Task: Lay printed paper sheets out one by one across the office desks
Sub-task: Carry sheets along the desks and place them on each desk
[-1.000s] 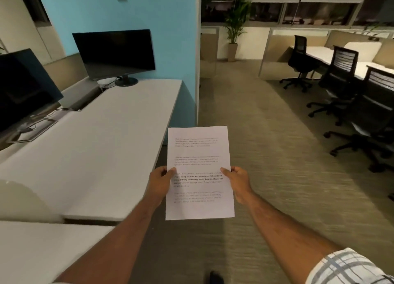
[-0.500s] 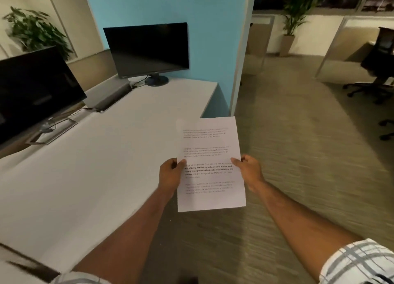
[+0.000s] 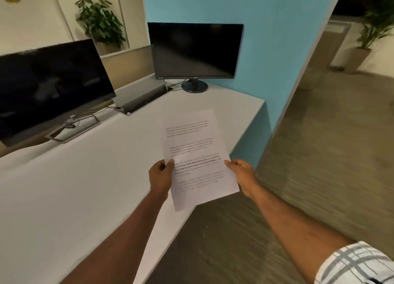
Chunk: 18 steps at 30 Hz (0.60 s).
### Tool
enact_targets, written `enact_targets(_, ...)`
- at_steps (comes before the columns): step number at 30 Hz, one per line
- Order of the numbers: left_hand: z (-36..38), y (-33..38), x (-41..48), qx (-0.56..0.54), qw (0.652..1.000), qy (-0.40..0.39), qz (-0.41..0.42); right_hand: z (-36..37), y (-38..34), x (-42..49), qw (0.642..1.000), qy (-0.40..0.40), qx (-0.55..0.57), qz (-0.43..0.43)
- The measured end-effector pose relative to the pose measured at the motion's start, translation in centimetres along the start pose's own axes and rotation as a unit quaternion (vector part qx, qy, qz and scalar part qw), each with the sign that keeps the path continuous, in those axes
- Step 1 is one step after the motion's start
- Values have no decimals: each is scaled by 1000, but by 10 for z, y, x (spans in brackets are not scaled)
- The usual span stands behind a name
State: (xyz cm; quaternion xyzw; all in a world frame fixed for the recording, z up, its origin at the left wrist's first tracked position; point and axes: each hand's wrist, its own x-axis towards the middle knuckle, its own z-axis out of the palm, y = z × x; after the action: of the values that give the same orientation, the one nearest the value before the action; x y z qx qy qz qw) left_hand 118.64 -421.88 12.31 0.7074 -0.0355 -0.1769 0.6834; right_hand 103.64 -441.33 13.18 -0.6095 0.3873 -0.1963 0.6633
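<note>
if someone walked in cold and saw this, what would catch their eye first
Most likely the printed paper sheet, held at the centre over the white desk's near edge, with the left hand and right hand pinching its two sides. Next would come the two dark monitors, one against the blue wall and one at far left.

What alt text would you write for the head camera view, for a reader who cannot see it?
A person's left hand and right hand pinch printed paper by its side edges, held over the edge of a white desk. Behind, a large dark monitor stands on the left and a second monitor by a blue wall.
</note>
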Motion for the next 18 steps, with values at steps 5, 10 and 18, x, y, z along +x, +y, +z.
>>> enact_targets(5, 1, 4, 42, -44, 996, 79, -27, 37, -10, 75, 998, -46, -52, -14)
enact_targets(10, -13, -3, 72, -27, 988, 148, -34, 81, -12, 130, 989, -111, -94, -41)
enact_targets(18, -5, -19, 132, -22, 970, 241, -37, 126, -18, 229, 972, -186, -136, -50)
